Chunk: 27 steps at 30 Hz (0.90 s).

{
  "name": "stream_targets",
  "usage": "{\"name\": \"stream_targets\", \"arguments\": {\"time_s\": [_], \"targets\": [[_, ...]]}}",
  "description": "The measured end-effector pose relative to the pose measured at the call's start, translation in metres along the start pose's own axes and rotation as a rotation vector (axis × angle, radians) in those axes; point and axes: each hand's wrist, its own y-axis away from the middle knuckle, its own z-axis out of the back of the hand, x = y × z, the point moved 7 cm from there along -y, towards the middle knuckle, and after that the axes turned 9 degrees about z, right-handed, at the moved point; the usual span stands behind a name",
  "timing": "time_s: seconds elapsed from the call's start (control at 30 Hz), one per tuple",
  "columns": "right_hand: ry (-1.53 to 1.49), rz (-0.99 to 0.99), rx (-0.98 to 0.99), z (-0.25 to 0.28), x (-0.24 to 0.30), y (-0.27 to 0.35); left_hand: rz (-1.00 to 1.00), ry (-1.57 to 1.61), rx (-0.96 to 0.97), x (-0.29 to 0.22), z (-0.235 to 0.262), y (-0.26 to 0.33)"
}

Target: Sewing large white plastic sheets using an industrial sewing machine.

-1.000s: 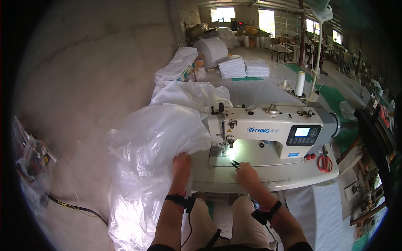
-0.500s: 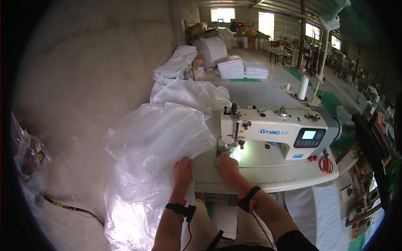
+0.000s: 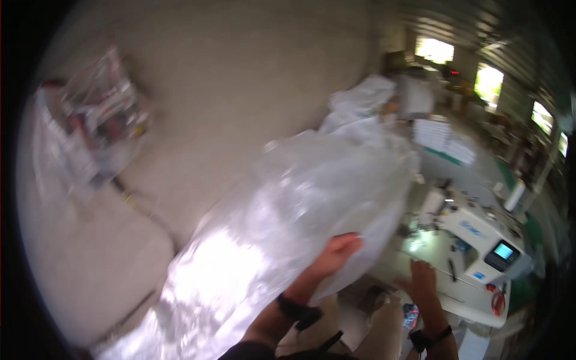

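A large sheet of shiny translucent white plastic hangs in loose folds at the left of the sewing machine. On it, my left hand is closed, its fingers pressed together and seeming to grip the plastic, though motion blurs the fingertips. My right hand is over the front edge of the machine table, thumb held away from the fingers, with nothing visible in it. Beyond that hand stands a white sewing machine with a lit display panel. Its lamp shines on the needle area, apart from both hands.
Red-handled scissors lie at the right end of the machine table. A white thread cone stands behind the machine. Folded white stacks sit farther back. Clear bags of mixed items lie at far left, near a dark cable.
The view has swung left, so the machine now appears farther right. My left hand has moved away from the machine over the plastic. My right hand has drawn back from the needle area.
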Motion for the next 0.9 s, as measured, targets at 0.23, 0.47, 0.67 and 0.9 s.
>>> {"name": "stream_targets", "arguments": {"time_s": [0.23,0.47,0.67,0.9], "targets": [[-0.524,0.756,0.198,-0.028,0.250,0.002,-0.628,-0.831,-0.216,-0.087,-0.075,0.091],[-1.936,-0.158,-0.046,-0.099,0.226,-0.097,0.085,-0.486,-0.170,0.054,0.023,0.231],[-2.155,-0.443,-0.079,-0.118,0.166,-0.172,1.254,-0.648,-0.174,0.274,0.152,0.396],[-1.241,0.323,-0.454,-0.005,0.022,-0.166,1.680,-0.905,-0.290,0.306,0.232,0.576]]}}
